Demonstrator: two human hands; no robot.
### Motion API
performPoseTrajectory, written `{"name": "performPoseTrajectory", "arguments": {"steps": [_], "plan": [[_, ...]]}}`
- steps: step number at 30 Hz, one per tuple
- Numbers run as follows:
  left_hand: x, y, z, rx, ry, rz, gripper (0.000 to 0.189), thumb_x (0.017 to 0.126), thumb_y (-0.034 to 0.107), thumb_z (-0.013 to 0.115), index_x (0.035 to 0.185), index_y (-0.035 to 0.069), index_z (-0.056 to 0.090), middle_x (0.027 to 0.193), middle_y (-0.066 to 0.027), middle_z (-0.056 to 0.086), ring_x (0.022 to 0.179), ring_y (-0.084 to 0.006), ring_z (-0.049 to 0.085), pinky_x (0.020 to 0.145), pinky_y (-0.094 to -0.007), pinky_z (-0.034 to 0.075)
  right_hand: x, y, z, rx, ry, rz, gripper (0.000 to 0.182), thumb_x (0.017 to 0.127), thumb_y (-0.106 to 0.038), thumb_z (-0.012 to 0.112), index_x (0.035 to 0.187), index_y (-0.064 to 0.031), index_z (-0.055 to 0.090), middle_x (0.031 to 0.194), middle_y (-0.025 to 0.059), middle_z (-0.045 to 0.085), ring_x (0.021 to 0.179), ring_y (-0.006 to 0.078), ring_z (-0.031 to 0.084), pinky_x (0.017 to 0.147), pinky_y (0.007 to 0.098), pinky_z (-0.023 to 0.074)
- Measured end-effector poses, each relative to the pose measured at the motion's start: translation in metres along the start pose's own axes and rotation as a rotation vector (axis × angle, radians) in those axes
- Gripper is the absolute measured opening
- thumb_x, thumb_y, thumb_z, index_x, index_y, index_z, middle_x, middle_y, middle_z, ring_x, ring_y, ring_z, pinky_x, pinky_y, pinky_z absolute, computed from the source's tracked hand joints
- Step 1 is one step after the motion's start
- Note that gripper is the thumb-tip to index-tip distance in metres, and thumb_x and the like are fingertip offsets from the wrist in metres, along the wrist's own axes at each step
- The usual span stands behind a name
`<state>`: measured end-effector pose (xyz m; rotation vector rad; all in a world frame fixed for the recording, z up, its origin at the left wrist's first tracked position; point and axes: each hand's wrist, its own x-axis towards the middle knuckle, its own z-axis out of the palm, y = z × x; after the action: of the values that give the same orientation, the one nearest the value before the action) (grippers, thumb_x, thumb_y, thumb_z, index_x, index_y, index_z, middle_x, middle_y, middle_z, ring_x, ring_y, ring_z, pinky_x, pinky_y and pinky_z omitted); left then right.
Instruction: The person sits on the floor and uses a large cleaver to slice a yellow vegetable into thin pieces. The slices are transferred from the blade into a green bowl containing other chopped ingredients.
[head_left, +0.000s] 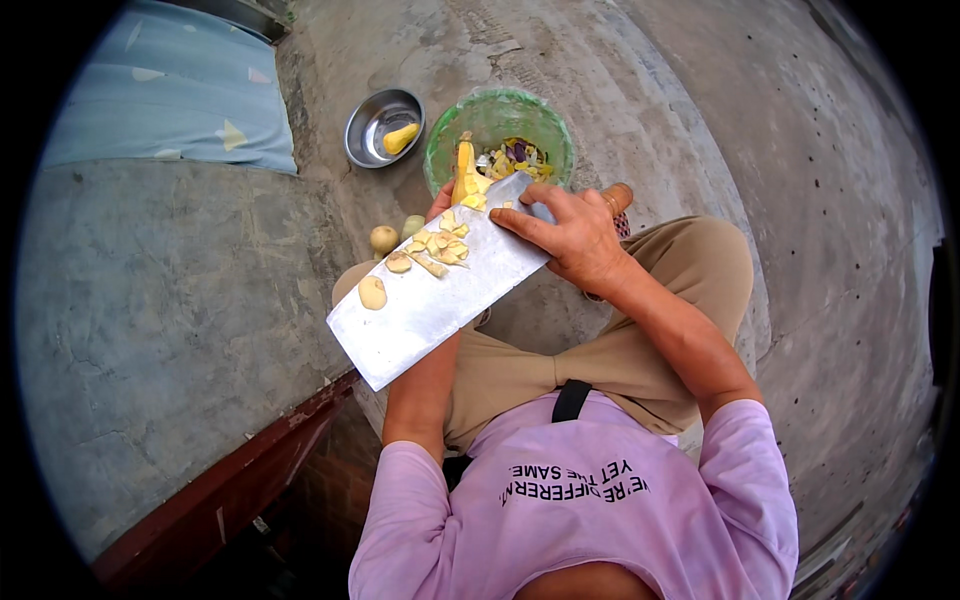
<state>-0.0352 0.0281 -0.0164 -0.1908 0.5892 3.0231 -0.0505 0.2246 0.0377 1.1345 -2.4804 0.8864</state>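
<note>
My right hand (574, 229) grips a large metal cleaver (442, 322), the thumb and fingers at the handle end of the blade. Its wooden handle (618, 196) sticks out past the knuckles. Several pale yellow peel pieces (442, 244) lie stuck on the upturned blade face, with a larger round slice (372, 292) near its far corner. Mostly hidden behind the blade, my left hand (444, 198) holds a partly peeled yellow squash (466, 176) by its side. The squash, stem end up, is at the near rim of a green bin (442, 142).
Peelings (521, 156) lie inside the lined bin. Left of it, a steel bowl (358, 135) holds a yellow squash piece (401, 139). Two round vegetables, a tan one (384, 238) and a pale green one (412, 225), sit by my knee. A blue patterned cloth (187, 90) hangs at upper left.
</note>
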Motion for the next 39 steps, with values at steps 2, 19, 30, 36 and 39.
{"name": "performPoseTrajectory", "arguments": {"steps": [2,19,30,36,39], "plan": [[-0.005,0.001,0.001,-0.012,-0.008,0.007,0.055,0.09,0.041,0.04,0.132,0.005,0.035,0.134,-0.0145,0.039,0.123,-0.0314,0.037,0.104,-0.0485,0.028,0.0,0.0,0.001,-0.01,0.013,-0.008,0.058,0.058,-0.01,0.07,0.111,-0.0288,0.06,0.101,0.0004,0.055,0.078,0.0152,0.057,0.057,0.0314,0.0335],[-0.016,0.003,-0.026,-0.264,-0.09,0.041,0.051,0.089,0.038,0.046,0.128,0.005,0.04,0.132,-0.0119,0.042,0.122,-0.0301,0.039,0.103,-0.0489,0.03,-0.001,0.018,0.008,-0.032,0.01,0.161,0.067,0.057,0.006,0.062,0.116,-0.0257,0.057,0.102,0.002,0.055,0.078,0.0208,0.055,0.061,0.0322,0.0377],[-0.006,0.002,0.022,0.112,0.114,0.042,0.055,0.078,0.026,0.066,0.123,0.006,0.042,0.125,-0.0091,0.048,0.108,-0.0239,0.054,0.086,-0.0363,0.051,-0.002,0.02,0.013,0.236,0.09,0.328,0.06,0.066,0.005,0.055,0.117,-0.0273,0.055,0.103,0.0033,0.054,0.074,0.0258,0.057,0.061,0.0342,0.045],[-0.012,-0.002,-0.017,-0.148,-0.138,0.072,0.047,0.089,0.038,0.047,0.126,0.009,0.041,0.128,-0.0099,0.045,0.119,-0.0261,0.044,0.1,-0.0428,0.038,0.006,-0.003,-0.006,0.026,-0.018,0.172,0.06,0.061,0.001,0.062,0.114,-0.0282,0.058,0.097,0.0007,0.054,0.074,0.0199,0.057,0.057,0.033,0.0397],[-0.018,-0.001,-0.011,-0.084,-0.077,0.056,0.047,0.089,0.038,0.046,0.126,0.009,0.041,0.129,-0.01,0.045,0.119,-0.0262,0.043,0.1,-0.0428,0.038,0.003,-0.001,-0.002,0.036,0.006,0.079,0.066,0.054,0.002,0.065,0.113,-0.0272,0.06,0.098,0.0013,0.055,0.079,0.018,0.056,0.058,0.0316,0.0355]]}}
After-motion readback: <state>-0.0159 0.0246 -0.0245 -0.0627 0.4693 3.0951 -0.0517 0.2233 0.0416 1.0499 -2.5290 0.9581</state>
